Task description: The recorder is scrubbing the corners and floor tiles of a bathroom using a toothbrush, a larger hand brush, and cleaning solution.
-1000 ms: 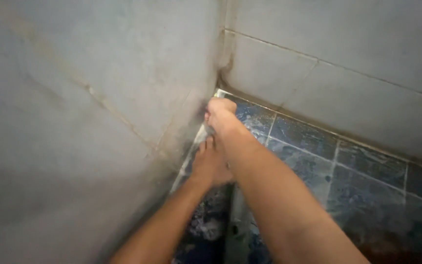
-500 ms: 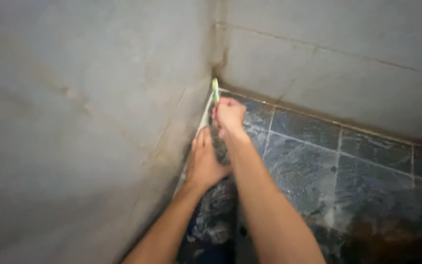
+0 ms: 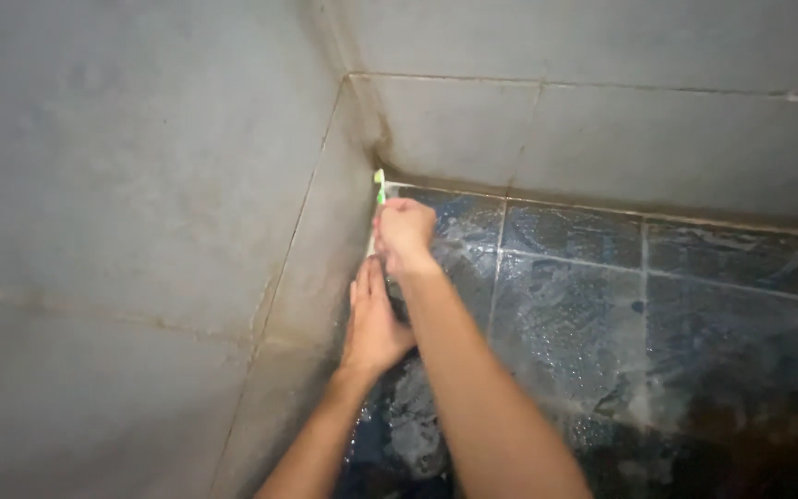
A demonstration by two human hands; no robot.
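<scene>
Grey wall tiles [image 3: 140,185] are filling the left side and the back of the view, meeting in a stained corner, and dark blue floor tiles [image 3: 695,296] are lying wet and soapy below them. Pale grout lines are crossing the floor, and brownish grime is running along the seam where the back wall [image 3: 602,139] is meeting the floor.

Down in that corner, the right hand [image 3: 404,236] is curling into a closed fist around a green and white brush [image 3: 380,185], which looks like a toothbrush. Only the brush's end is sticking up out of the fist, just beside the left wall and close to the corner seam; the rest of it is hiding inside the grip.

Just below and nearer the camera, the left hand [image 3: 373,319] is lying flat and open, fingers stretched out together, pressing on the wet floor right against the foot of the left wall. It is holding nothing. The right forearm is crossing over beside it, and foam is sitting on the floor near the left wrist.
</scene>
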